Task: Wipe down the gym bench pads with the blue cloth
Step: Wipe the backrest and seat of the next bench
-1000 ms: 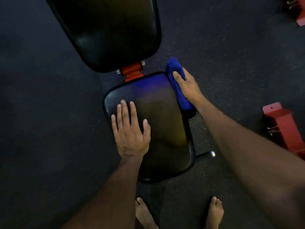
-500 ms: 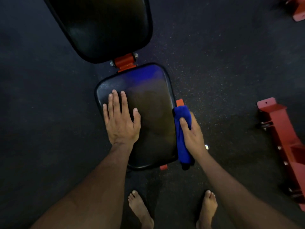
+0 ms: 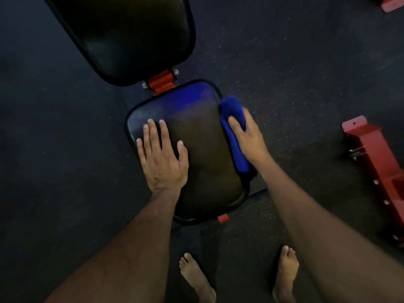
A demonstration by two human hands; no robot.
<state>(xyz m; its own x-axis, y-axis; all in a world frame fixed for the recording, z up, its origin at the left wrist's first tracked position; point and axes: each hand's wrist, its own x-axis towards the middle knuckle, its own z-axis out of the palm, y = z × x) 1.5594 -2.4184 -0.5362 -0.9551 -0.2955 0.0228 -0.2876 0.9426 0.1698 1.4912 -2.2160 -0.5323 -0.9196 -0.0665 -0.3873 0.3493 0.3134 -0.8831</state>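
We stand barefoot at the foot end of the bench, looking straight down.

Seat pad [image 3: 203, 154]: black, glossy, nearest to us. Back pad [image 3: 129, 38]: beyond it, joined by an orange hinge bracket [image 3: 161, 80].

Left hand [image 3: 162, 159]: laid flat on the left half of the seat pad, fingers spread and pointing away from us, holding nothing. We judge this is a brace; it takes our weight as we lean over and steadies the pad against the sideways push of wiping.

Right hand [image 3: 248, 136]: pressed against the right side edge of the seat pad with the blue cloth [image 3: 235, 138] under it. The grip is a loose curl, thumb on the pad side and fingers on the outer side, closed on the cloth. The cloth is bunched into a long roll lying along the edge, its far end poking out past the fingertips near the pad's far right corner. Held this way, it wraps over the rim, so the side seam gets wiped as well as the top.

A blue sheen on the far part of the seat pad looks like reflection, though we cannot tell for certain.

Red steel frame [image 3: 376, 158] sits on the dark rubber floor [image 3: 295, 62], well apart to the right.

Back pad: we cannot tell whether it is wiped.
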